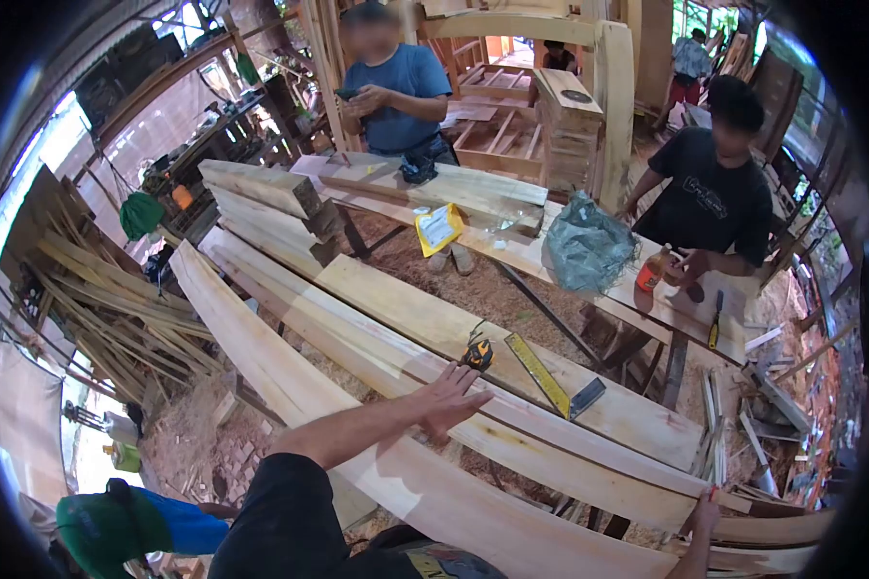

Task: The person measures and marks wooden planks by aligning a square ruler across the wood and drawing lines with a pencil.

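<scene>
My left hand [451, 397] lies with outstretched fingers on a long wooden plank [550, 431] in the middle of the view. Close beyond its fingertips, a black and yellow tape measure [477, 354] stands on a wider board [632, 422]. On the same board lies a try square [541, 377] with a yellow blade and a dark stock. At the plank's near right end, my right hand [705, 513] has its fingers closed. Something small and red shows at its fingertips, too small to name.
A curved plank [396, 473] runs in front of me. Across stands a bench [666, 301] with a plastic bag [589, 241], an orange-red bottle [653, 267], a chisel-like tool [715, 320] and a yellow packet [438, 230]. Two people stand behind it; a person in a green cap [97, 536] is at lower left.
</scene>
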`<state>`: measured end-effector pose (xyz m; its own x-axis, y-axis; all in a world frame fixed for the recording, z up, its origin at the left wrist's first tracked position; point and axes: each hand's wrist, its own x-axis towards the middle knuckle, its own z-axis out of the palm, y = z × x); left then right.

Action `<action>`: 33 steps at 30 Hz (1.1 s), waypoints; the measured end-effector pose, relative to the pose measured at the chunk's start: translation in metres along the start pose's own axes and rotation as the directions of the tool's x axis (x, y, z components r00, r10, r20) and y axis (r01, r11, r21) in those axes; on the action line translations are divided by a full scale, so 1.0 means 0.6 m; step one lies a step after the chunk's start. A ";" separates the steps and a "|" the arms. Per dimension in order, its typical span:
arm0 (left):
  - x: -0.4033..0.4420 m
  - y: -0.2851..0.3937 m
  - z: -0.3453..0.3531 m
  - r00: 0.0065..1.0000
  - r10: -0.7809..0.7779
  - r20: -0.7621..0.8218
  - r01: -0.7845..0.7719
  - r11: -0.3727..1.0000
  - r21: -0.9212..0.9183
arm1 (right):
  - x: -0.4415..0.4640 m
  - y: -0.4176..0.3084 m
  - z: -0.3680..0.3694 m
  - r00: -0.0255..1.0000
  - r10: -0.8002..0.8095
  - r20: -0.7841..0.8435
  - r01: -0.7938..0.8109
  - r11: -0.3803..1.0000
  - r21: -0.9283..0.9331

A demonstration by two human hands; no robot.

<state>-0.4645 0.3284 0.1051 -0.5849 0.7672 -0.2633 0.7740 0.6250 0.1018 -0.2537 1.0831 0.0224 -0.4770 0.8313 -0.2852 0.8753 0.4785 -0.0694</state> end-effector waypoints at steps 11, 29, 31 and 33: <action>0.004 0.001 0.004 0.999 -0.020 0.032 0.021 0.999 -0.036 | -0.008 0.009 0.007 0.987 -0.162 0.005 0.159 0.973 0.168; -0.042 0.044 -0.005 0.958 -0.217 -0.186 0.182 0.965 -0.191 | -0.024 -0.006 -0.049 0.987 -0.110 -0.118 0.128 0.978 0.164; -0.076 0.054 -0.028 0.933 -0.251 -0.257 0.155 0.927 -0.343 | -0.032 -0.006 -0.066 0.950 -0.120 -0.290 0.189 0.956 0.223; -0.117 0.072 -0.041 0.868 -0.324 -0.376 0.209 0.926 -0.314 | -0.026 0.003 -0.067 0.888 -0.099 -0.449 0.331 0.815 0.476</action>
<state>-0.3960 0.3051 0.1514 -0.8495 0.5182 0.0986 0.5182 0.7847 0.3401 -0.2477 1.0825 0.0653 -0.5454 0.8182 0.1822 0.5927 0.5302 -0.6063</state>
